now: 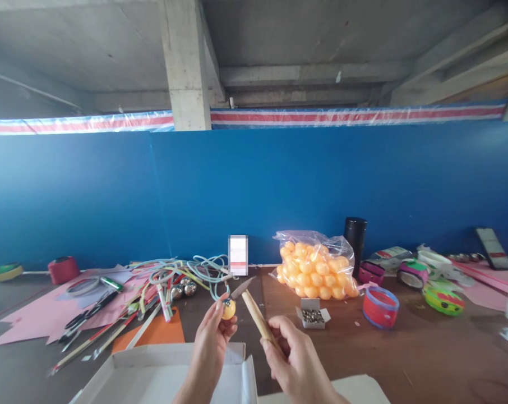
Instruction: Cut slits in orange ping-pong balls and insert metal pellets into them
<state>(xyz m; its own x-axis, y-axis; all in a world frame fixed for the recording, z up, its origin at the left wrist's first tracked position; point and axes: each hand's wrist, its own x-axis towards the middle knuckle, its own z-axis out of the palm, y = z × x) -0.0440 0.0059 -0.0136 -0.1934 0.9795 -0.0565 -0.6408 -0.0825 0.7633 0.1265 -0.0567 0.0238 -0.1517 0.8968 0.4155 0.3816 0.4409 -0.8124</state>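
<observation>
My left hand (pixel 212 339) pinches an orange plastic ball (pixel 229 310) between thumb and fingers. Something small and dark shows at the top of the ball, too small to make out. In my right hand (pixel 294 353) is a hammer (pixel 258 317), gripped by its wooden handle. The hammer's dark metal head hangs just above and to the right of the ball, apart from it or barely so; I cannot tell which. Light blue cord (pixel 212 264) lies behind the ball. To the right, a small open box (pixel 314 324) holds many tiny metal pieces.
A white box (pixel 132 359) sits before me on the left. Behind stand a clear bag of orange balls (pixel 315 272) and a black cylinder (pixel 355 241). Scissors (pixel 83 315), pink paper (pixel 31 314) and sticks lie left; a red-blue tape roll (pixel 380 307) lies right.
</observation>
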